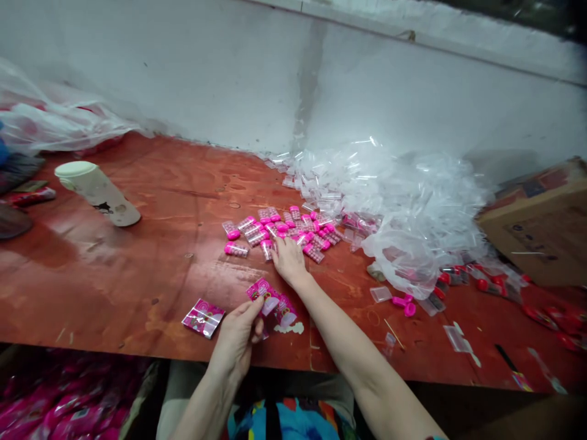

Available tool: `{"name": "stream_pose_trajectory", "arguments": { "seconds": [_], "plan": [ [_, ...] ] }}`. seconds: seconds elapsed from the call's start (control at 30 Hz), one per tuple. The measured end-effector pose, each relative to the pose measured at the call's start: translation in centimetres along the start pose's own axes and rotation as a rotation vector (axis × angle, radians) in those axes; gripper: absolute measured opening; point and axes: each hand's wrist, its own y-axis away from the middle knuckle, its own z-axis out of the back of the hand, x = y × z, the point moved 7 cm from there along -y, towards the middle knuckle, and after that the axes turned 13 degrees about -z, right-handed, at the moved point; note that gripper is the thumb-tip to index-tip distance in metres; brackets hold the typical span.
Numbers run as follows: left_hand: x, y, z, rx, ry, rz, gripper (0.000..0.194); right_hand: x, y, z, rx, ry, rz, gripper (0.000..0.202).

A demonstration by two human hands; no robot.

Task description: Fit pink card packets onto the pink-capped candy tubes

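Observation:
My left hand point(238, 333) pinches a pink printed packet point(262, 293) near the table's front edge. Another pink packet point(285, 310) lies just right of it, partly overlapped. A flat pink packet point(203, 318) rests on the table to the left of my left hand. My right hand point(288, 260) reaches into the near side of a pile of small clear containers with pink caps point(300, 227). Its fingertips touch a container point(266, 249) at the pile's edge; whether they grip it is unclear.
A pale tumbler point(98, 192) stands at the left on the red table point(183, 183). Clear plastic bags and pieces point(385, 189) heap up by the wall. A cardboard box point(541, 226) and red-capped containers point(443, 284) are at the right. Pink packets point(68, 397) fill a container below left.

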Motion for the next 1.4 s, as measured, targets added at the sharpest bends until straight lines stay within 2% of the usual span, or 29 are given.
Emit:
{"name": "stream_pose_trajectory", "arguments": {
  "seconds": [0.13,0.3,0.4,0.5,0.63,0.83,0.93,1.03,1.1,1.23,1.3,1.4],
  "plan": [
    [-0.7,0.3,0.7,-0.015,0.014,-0.010,0.039,-1.4,3.1,0.8,0.048,-0.086,0.020,0.033],
    [-1.3,0.6,1.7,-0.042,0.050,-0.023,0.034,-6.1,7.7,3.0,0.117,-0.129,-0.012,0.034],
    [-0.8,0.5,1.7,-0.020,0.054,-0.033,0.033,-7.6,9.2,4.6,0.169,-0.104,-0.004,0.044],
    [0.0,0.4,1.2,0.013,0.065,-0.011,0.031,-7.0,9.5,5.9,0.159,0.091,0.063,0.051],
    [0.4,0.5,0.3,0.042,0.094,0.018,0.029,-4.8,9.7,4.9,0.221,0.335,0.228,0.046],
    [0.3,0.8,0.6,0.012,0.118,0.030,0.029,-5.1,9.9,3.8,0.183,0.311,0.147,0.041],
    [0.5,1.0,0.4,0.032,0.111,0.063,0.030,-5.4,10.1,4.5,0.159,0.135,0.109,0.038],
    [0.5,1.0,0.0,0.049,0.109,0.078,0.031,-5.6,10.7,5.6,0.197,-0.213,0.043,0.031],
    [0.4,1.0,-0.1,0.045,0.127,0.080,0.029,-5.9,11.3,5.7,0.314,-0.499,-0.054,0.026],
    [0.4,0.9,-0.3,0.022,0.168,0.079,0.029,-6.2,12.9,4.4,0.584,-1.026,-0.330,0.025],
    [0.5,0.9,-0.4,0.026,0.175,0.079,0.030,-6.0,13.6,3.9,0.645,-1.164,-0.418,0.025],
    [0.6,0.9,-0.6,0.036,0.178,0.081,0.030,-5.4,14.5,3.5,0.683,-1.247,-0.479,0.029]
  ]
}}
